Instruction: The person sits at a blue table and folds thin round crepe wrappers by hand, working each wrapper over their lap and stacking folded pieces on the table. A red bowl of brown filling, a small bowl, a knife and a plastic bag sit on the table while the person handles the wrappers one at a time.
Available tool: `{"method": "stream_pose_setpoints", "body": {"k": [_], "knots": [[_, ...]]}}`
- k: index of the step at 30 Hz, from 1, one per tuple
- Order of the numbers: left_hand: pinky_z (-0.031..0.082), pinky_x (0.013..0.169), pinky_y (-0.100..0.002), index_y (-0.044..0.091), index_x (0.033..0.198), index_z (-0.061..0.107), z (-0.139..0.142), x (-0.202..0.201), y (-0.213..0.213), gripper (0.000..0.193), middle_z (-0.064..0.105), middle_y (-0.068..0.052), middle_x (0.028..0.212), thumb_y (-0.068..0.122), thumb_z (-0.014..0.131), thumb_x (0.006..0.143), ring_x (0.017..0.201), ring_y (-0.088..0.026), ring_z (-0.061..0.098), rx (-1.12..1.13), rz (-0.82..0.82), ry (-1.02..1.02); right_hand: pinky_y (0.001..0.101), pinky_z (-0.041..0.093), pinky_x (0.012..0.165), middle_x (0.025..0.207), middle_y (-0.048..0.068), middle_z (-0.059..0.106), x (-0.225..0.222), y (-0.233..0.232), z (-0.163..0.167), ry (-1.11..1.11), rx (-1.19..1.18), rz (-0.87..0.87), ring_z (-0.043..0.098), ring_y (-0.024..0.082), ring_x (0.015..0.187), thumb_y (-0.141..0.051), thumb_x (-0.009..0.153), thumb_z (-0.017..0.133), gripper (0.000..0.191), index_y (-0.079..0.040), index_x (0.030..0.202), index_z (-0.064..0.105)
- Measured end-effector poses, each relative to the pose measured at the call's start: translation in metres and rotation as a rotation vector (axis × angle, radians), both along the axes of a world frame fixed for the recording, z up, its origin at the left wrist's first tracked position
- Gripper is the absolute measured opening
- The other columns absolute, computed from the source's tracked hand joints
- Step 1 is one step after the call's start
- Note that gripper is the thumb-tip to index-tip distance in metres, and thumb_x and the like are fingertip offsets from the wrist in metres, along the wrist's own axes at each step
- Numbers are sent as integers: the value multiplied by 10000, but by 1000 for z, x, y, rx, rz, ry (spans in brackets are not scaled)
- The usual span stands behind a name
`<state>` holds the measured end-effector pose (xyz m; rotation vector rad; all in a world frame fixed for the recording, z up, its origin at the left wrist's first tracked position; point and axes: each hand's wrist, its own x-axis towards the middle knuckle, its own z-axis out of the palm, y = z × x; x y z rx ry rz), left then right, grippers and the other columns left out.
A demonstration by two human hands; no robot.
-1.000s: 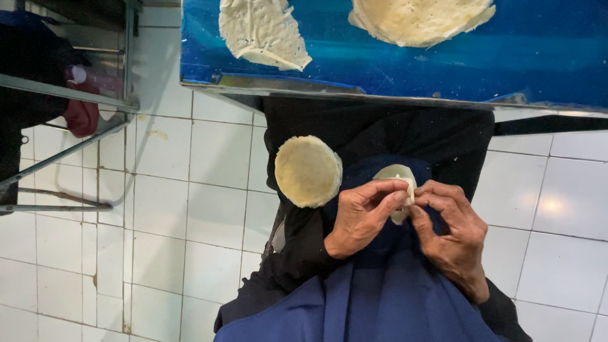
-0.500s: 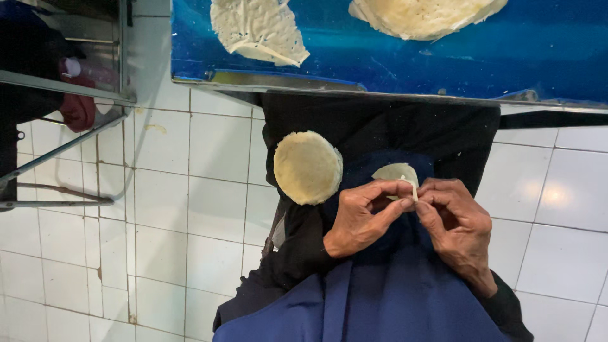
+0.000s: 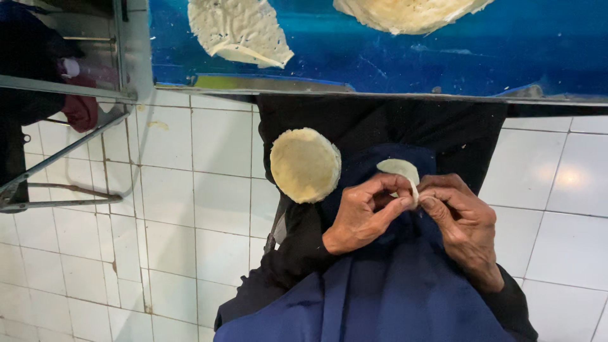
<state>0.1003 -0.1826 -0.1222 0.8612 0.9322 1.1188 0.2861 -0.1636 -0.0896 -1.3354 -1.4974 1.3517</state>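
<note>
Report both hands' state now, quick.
Left hand: closed, pinching the small dough piece.
Right hand: closed, pinching the same dough piece from the other side.

Soft even light, tile glare at right, sharp.

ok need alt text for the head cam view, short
Seen from above, both hands, left hand and right hand, pinch a small folded dough piece over a dark blue lap. A stack of round dough wrappers rests on the knee, above white floor tiles and a blue table.
</note>
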Motion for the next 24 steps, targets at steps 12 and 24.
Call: {"method": "stream_pose_setpoints", "body": {"k": [12, 24], "knots": [[606, 1012, -307, -55, 1286, 587, -7, 1, -1, 258, 672, -92, 1166, 22, 646, 1046, 1090, -141, 686, -23, -39, -48, 272, 570, 828, 1125, 125, 696, 2, 1, -5, -15, 5, -7, 678, 170, 979, -104, 997, 663, 148, 28, 1014, 727], [564, 962, -292, -12, 1201, 561, -19, 6, -3, 213, 632, -59, 1151, 19, 669, 1020, 1071, -116, 625, -85, -33, -176, 264, 561, 795, 1122, 104, 672, -4, -1, -11, -63, 20, -15, 663, 141, 941, -124, 1027, 619, 172, 40, 1052, 667]]}}
